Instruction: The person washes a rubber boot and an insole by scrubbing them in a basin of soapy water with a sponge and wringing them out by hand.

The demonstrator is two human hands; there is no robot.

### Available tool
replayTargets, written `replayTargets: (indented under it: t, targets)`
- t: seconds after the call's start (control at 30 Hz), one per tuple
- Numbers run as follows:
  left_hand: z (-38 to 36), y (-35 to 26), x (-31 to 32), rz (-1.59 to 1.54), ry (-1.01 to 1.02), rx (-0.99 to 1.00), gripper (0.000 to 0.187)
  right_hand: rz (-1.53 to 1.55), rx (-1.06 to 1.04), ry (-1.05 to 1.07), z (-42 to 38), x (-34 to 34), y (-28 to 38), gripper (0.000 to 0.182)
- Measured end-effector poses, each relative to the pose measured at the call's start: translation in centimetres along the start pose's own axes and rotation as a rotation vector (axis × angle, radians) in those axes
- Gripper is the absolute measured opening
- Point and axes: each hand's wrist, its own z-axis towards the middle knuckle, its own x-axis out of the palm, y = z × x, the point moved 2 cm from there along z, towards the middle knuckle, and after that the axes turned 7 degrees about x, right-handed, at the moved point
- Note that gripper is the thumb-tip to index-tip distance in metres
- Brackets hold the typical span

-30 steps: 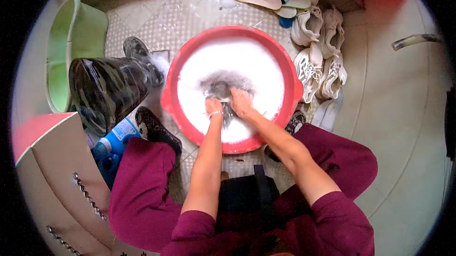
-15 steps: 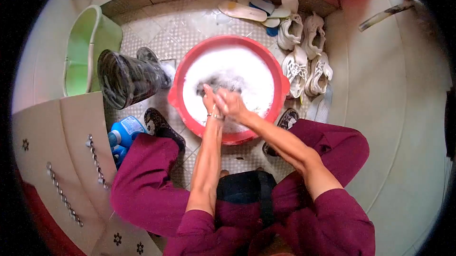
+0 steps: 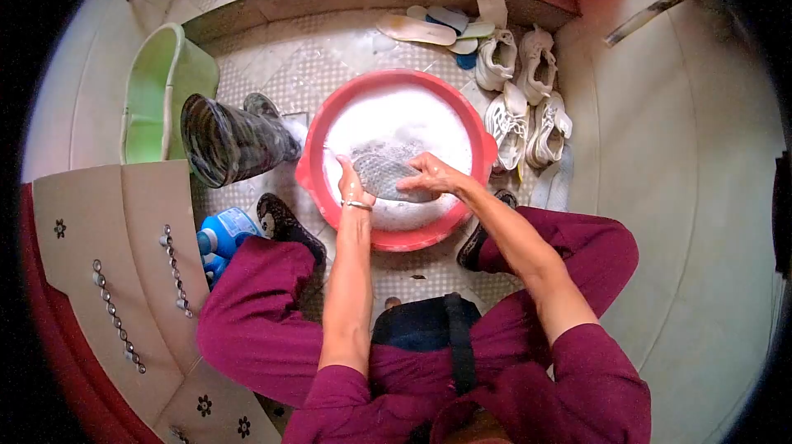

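A red basin (image 3: 393,239) full of white suds stands on the tiled floor between my feet. Over the suds a grey textured item (image 3: 381,173), its kind unclear, is stretched between both hands. My left hand (image 3: 353,184) grips its left end, thumb pointing up, with a bracelet at the wrist. On the item's right side, my right hand (image 3: 431,176) holds it with bent fingers. Foam hides part of the item's far edge.
Left of the basin are a dark boot (image 3: 227,140), a green tub (image 3: 191,73) and blue bottles (image 3: 227,230). Wet white shoes (image 3: 507,122) and insoles (image 3: 418,29) lie at the right and back. A patterned cabinet (image 3: 124,271) stands at the near left.
My hands were close together, blurred, over the suds. They have moved apart, and the grey item now shows spread between them. The whole view has shifted slightly.
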Motion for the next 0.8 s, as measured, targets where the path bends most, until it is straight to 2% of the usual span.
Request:
replayTargets:
  t: [0.03,0.1,0.13,0.17,0.23,0.27,0.3,0.37,0.4,0.43,0.5,0.53,0.63,0.67,0.7,0.77,0.8]
  targets:
    - [0.4,0.1,-0.4,0.001,-0.009,-0.005,0.056,-0.054,0.124,0.130,0.0,-0.2,-0.6,0.023]
    - [1.6,0.8,-1.2,0.173,-0.076,-0.006,0.057,0.016,0.243,0.095,0.6,-1.4,-1.2,0.025]
    - [1.3,0.8,-0.8,0.288,-0.138,0.068,0.057,-0.034,0.205,0.093,1.7,-1.7,-2.5,0.023]
    - [2.8,1.6,-2.3,0.289,-0.146,0.061,0.057,-0.029,0.213,0.098,2.3,-1.6,-3.3,0.023]
    - [6.7,3.7,-6.1,0.890,-0.132,0.184,0.060,-0.057,0.169,0.037,3.6,-1.1,-4.1,0.017]
    - [7.1,4.0,-6.4,1.090,-0.151,0.309,0.063,-0.226,-0.037,-0.064,5.1,-1.0,-6.4,0.027]
    - [7.1,4.2,-6.2,1.091,-0.156,0.293,0.063,-0.222,-0.023,-0.057,5.8,-0.6,-7.2,0.027]
    - [6.4,4.2,-5.3,0.880,-0.259,0.231,0.061,-0.385,-0.080,-0.134,6.9,0.3,-8.5,0.032]
    - [6.7,5.0,-5.9,0.885,-0.269,0.218,0.061,-0.603,-0.097,-0.228,6.9,1.1,-8.8,0.030]
    - [6.9,5.6,-6.3,1.119,-0.204,0.412,0.053,-0.596,-0.088,-0.219,7.1,1.6,-9.1,0.030]
    - [7.2,6.8,-6.9,1.570,-0.036,0.809,0.044,-0.726,0.277,-0.124,7.5,2.6,-9.9,0.024]
    - [7.7,7.5,-7.6,1.571,-0.040,0.797,0.044,-0.745,0.225,-0.190,7.4,3.2,-10.2,0.017]
    - [8.4,8.6,-8.7,1.656,-0.068,0.278,0.036,-0.769,0.304,-0.199,7.9,3.8,-12.0,0.020]
    - [8.6,8.3,-8.7,1.615,-0.021,0.141,0.031,-0.619,0.367,-0.232,7.9,3.6,-12.2,0.021]
    - [8.7,8.5,-9.5,1.616,-0.020,0.141,0.031,-0.618,0.368,-0.232,7.5,3.7,-11.6,0.021]
    - [10.0,8.4,-10.1,1.301,-0.022,0.426,0.031,-0.640,0.218,-0.322,7.7,3.2,-9.5,0.023]
    - [9.3,7.2,-8.1,1.024,-0.103,0.412,0.027,-0.537,0.133,-0.436,7.2,3.6,-7.8,0.027]
